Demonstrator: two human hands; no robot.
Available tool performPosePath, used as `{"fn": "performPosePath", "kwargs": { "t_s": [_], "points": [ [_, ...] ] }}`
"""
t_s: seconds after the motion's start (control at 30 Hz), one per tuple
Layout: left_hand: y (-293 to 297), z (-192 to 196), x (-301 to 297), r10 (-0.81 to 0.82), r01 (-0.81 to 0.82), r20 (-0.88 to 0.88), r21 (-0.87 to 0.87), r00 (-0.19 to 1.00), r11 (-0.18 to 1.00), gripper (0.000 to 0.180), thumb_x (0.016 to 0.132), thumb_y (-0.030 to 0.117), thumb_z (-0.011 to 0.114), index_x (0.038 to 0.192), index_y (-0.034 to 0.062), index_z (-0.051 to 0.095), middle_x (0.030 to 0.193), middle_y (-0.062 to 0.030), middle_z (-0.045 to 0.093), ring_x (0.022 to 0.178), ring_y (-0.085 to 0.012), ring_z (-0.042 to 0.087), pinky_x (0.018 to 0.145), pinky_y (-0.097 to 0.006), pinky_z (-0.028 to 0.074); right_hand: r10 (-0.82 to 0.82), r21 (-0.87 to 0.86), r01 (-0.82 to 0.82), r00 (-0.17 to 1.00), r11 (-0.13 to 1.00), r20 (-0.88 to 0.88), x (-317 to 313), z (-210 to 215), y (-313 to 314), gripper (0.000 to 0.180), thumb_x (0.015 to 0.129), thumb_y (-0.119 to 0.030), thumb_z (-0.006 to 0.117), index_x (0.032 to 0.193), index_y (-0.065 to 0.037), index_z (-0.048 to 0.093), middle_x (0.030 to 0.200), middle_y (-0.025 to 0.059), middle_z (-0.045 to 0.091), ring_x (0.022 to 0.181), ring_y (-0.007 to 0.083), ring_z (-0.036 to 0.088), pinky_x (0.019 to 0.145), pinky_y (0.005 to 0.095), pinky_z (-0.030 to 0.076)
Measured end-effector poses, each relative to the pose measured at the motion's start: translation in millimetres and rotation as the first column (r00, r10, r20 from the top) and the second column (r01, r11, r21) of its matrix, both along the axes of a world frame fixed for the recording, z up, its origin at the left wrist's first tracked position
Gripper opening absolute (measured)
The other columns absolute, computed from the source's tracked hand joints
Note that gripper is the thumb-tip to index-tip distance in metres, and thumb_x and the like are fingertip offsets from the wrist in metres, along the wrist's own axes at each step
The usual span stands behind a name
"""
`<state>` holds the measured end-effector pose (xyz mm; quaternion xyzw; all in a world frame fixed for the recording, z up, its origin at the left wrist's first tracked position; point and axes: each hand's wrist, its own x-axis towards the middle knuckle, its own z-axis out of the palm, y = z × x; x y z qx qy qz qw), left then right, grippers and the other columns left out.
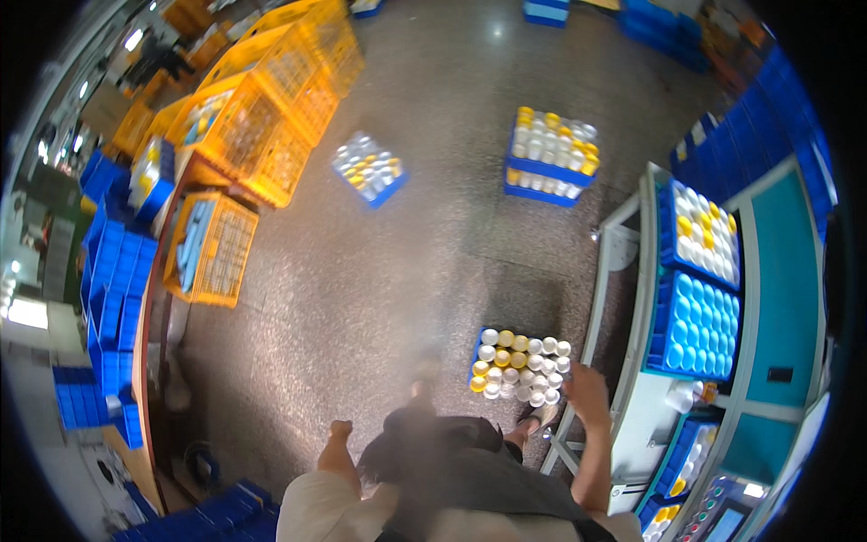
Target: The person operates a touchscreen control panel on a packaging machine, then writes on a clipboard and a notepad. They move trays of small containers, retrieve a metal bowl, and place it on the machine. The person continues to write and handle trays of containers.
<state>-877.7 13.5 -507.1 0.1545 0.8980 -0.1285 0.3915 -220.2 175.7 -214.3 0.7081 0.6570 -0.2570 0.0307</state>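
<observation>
My left hand (340, 429) hangs out to the left over the floor, its fingers curled in, with nothing seen in it. At the right side of a blue tray (474, 354) is my right hand (587, 395); its fingers are partly hidden, and I cannot tell whether they touch anything. The tray holds rows of white and yellow round containers (519, 366) and sits low, close to my foot (542, 415).
On the right, a machine frame (632, 298) carries a tray of white and yellow containers (704, 230) and one of light-blue round pieces (700, 325). Loaded trays (551, 172) stand ahead. Yellow crates (262, 135) and blue bins (117, 271) line the left.
</observation>
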Motion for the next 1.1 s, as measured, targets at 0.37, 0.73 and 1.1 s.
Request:
{"fn": "performPosePath", "kwargs": {
  "t_s": [0.37,0.73,1.1],
  "points": [
    [214,-10,-54,0.330,-0.430,0.403,0.186,0.853,0.883,0.028,0.097,0.027,0.065,0.088,0.0024,0.058,0.066,-0.0106,0.056,0.047,-0.0225,0.050,0.041,-0.037,0.037,0.293,0.031,-0.293,0.931,0.956,-0.217,-188,-28,186,0.036,0.092,-0.031,0.066,0.120,-0.009,0.063,0.105,0.0188,0.071,0.103,0.0380,0.068,0.088,0.0506,0.052],
    [703,45,42,-0.184,-0.028,0.544,0.358,0.819,0.933,0.040,0.097,0.033,0.067,0.123,0.0035,0.064,0.097,-0.0095,0.072,0.074,-0.0197,0.066,0.067,-0.032,0.052,-0.065,-0.471,0.049,0.998,0.881,-0.019,-101,-94,496,0.041,0.095,-0.031,0.060,0.129,-0.007,0.062,0.126,0.0211,0.067,0.116,0.0387,0.065,0.094,0.0505,0.053],
    [1001,90,-8,0.276,-0.342,0.314,0.177,0.908,0.923,0.020,0.093,0.026,0.067,0.088,0.0077,0.064,0.076,-0.0051,0.062,0.064,-0.0196,0.060,0.054,-0.037,0.047,-0.105,-0.045,0.099,0.978,0.994,-0.181,5,-77,934,0.040,0.088,-0.025,0.074,0.123,-0.006,0.064,0.113,0.0215,0.071,0.105,0.0395,0.069,0.090,0.0506,0.054]
  ]
}}
